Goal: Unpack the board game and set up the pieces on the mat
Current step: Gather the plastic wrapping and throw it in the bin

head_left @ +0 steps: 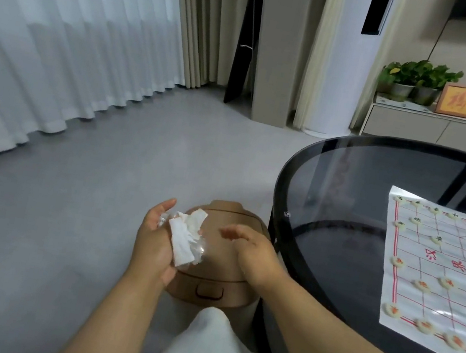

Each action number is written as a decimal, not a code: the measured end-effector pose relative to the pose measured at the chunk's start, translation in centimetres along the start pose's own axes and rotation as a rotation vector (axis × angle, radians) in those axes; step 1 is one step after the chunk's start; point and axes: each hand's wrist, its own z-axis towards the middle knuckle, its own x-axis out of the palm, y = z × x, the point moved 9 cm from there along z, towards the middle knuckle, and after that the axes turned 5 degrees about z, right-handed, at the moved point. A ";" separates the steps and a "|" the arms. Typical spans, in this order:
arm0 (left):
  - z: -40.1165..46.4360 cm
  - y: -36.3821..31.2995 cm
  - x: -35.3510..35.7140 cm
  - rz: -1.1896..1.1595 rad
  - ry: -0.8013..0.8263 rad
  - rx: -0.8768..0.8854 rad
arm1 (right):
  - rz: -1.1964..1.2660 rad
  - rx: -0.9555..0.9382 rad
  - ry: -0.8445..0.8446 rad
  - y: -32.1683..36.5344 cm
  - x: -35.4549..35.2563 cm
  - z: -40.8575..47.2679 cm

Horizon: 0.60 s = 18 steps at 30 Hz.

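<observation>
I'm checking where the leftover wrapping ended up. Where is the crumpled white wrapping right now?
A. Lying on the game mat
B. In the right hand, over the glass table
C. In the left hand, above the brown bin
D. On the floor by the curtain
C: the left hand holds the crumpled white wrapping over the closed lid of the brown bin, while the right hand beside it holds nothing.
</observation>
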 end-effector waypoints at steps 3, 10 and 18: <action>0.8 1.5 -2.5 0.038 -0.043 -0.084 | -0.578 -0.068 0.273 -3.6 3.6 -0.4; 1.1 1.9 -6.1 0.333 -0.216 -0.030 | -1.017 -0.004 0.517 -6.8 4.9 -1.8; 0.6 2.7 -5.3 0.241 0.000 -0.128 | -0.659 0.195 0.474 -8.8 4.5 0.1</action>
